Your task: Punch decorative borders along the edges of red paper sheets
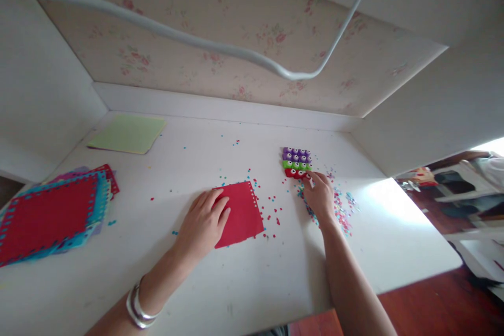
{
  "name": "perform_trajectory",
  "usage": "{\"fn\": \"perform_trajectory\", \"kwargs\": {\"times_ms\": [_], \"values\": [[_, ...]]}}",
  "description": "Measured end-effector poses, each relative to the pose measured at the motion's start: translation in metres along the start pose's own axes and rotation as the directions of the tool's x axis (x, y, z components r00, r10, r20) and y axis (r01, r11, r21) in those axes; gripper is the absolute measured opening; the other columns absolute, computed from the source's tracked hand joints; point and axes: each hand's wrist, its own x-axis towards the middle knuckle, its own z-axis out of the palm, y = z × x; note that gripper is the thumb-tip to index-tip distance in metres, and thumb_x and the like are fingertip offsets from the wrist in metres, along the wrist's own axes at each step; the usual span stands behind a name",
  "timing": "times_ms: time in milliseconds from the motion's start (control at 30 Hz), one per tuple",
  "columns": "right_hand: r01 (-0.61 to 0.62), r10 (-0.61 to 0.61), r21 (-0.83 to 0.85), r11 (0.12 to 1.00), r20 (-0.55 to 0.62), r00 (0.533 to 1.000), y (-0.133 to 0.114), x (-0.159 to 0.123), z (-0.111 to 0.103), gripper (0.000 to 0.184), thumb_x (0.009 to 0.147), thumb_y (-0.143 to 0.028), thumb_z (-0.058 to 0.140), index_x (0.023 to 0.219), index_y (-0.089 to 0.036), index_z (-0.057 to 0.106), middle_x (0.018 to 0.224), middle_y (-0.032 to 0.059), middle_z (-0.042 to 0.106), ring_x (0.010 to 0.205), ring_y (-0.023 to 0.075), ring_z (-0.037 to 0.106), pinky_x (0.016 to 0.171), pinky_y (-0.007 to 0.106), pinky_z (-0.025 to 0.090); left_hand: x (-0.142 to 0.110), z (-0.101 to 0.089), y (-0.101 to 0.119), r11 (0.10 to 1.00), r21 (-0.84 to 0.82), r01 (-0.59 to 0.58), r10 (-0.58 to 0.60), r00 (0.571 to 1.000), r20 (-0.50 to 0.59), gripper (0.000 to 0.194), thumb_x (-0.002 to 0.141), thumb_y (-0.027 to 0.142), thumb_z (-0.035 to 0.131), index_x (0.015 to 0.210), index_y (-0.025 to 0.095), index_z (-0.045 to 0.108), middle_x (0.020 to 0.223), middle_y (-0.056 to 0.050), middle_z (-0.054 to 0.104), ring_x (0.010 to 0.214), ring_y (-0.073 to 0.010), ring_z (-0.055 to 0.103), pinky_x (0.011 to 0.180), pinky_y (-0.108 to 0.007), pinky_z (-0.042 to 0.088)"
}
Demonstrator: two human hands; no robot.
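A red sheet of paper (241, 215) lies on the white table, with small punched holes along its right and top edges. My left hand (207, 220) rests on its left part, fingers stretched out. Rows of small craft punches (297, 156) in purple, green and red, each with a round white top, stand to the right. My right hand (319, 197) is at the right end of the front row, its fingers closed on a red craft punch (308, 176) that they partly cover. Under and beside this hand lies a heap of paper confetti (342, 210).
Punched red and blue sheets (51, 215) are stacked at the left. Behind them lies a pale green stack of paper (128, 134). Loose confetti bits (274, 215) are scattered about the red sheet. A white cable (189, 39) hangs across the floral wall.
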Motion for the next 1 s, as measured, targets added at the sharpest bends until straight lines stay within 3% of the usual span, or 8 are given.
{"fn": "perform_trajectory", "kwargs": {"times_ms": [167,333,433,533,667,767,867,1000], "values": [[0.004,-0.002,-0.014,1.0,0.09,0.996,0.002,0.006,-0.009,0.04,0.088,-0.04,0.048,0.116,-0.019,0.068,0.114,0.0129,0.069,0.109,0.0306,0.06,0.093,0.042,0.044,0.0,0.0,0.0,1.0,-0.015,0.013,-0.013,1.0,0.002,0.026,0.096,0.026,0.05,0.116,0.017,0.064,0.125,-0.012,0.061,0.116,-0.0287,0.056,0.102,-0.047,0.046],[-0.102,0.099,0.034,0.994,0.095,0.991,0.002,0.004,-0.016,0.039,0.088,-0.043,0.05,0.118,-0.023,0.066,0.109,0.0113,0.072,0.102,0.0311,0.065,0.087,0.045,0.047,0.001,0.0,0.0,1.0,-0.026,0.007,-0.007,1.0,-0.018,0.025,0.095,0.025,0.051,0.115,0.019,0.065,0.123,-0.012,0.063,0.114,-0.0287,0.059,0.101,-0.049,0.047],[-0.189,0.175,0.242,0.952,0.08,0.981,-0.001,-0.001,-0.02,0.039,0.085,-0.048,0.056,0.115,-0.024,0.065,0.106,0.0106,0.072,0.096,0.0297,0.068,0.083,0.044,0.05,0.001,0.0,0.0,0.999,-0.035,-0.02,0.019,1.0,-0.006,0.025,0.095,0.024,0.051,0.114,0.019,0.066,0.126,-0.012,0.063,0.116,-0.0283,0.059,0.103,-0.05,0.046],[-0.215,0.201,0.538,0.815,0.086,0.976,-0.015,-0.01,-0.027,0.043,0.08,-0.05,0.066,0.113,-0.022,0.063,0.108,0.0111,0.071,0.099,0.0279,0.068,0.085,0.042,0.052,0.001,-0.001,0.001,0.999,-0.045,-0.028,0.029,1.0,0.006,0.025,0.096,0.023,0.049,0.114,0.02,0.066,0.13,-0.01,0.062,0.12,-0.0278,0.058,0.105,-0.052,0.043],[-0.249,0.006,0.705,0.664,0.328,0.945,-0.058,-0.035,-0.04,0.034,0.078,-0.045,0.071,0.102,-0.022,0.061,0.104,0.0091,0.072,0.097,0.0244,0.068,0.085,0.04,0.054,0.001,-0.007,0.005,0.993,-0.114,-0.033,0.033,0.999,-0.003,0.027,0.098,0.026,0.047,0.12,0.021,0.063,0.13,-0.009,0.063,0.12,-0.0254,0.058,0.109,-0.053,0.039],[-0.244,-0.231,0.698,0.673,0.512,0.828,-0.098,-0.058,-0.045,0.026,0.082,-0.041,0.069,0.099,-0.021,0.063,0.098,0.0076,0.072,0.089,0.0222,0.069,0.08,0.037,0.055,-0.002,-0.009,0.011,0.974,-0.212,-0.079,0.083,0.996,0.011,0.038,0.096,0.033,0.053,0.132,0.021,0.054,0.133,-0.009,0.061,0.123,-0.0249,0.056,0.108,-0.047,0.043],[-0.236,-0.378,0.751,0.616,0.545,0.749,-0.129,-0.076,-0.04,0.022,0.085,-0.038,0.067,0.099,-0.021,0.064,0.092,0.0055,0.072,0.086,0.0202,0.068,0.077,0.035,0.055,-0.006,-0.009,0.016,0.945,-0.304,-0.118,0.136,0.99,0.041,0.048,0.096,0.035,0.055,0.141,0.022,0.044,0.136,-0.01,0.058,0.124,-0.0247,0.056,0.103,-0.043,0.049],[-0.302,-0.429,0.799,0.52,0.55,0.716,-0.15,-0.088,-0.028,0.02,0.085,-0.035,0.067,0.099,-0.022,0.063,0.088,0.0032,0.071,0.082,0.0189,0.068,0.073,0.034,0.054,-0.008,-0.01,0.017,0.912,-0.403,-0.083,0.097,0.995,0.016,0.037,0.099,0.029,0.049,0.136,0.023,0.048,0.128,-0.01,0.063,0.116,-0.0218,0.061,0.099,-0.039,0.052]]}}
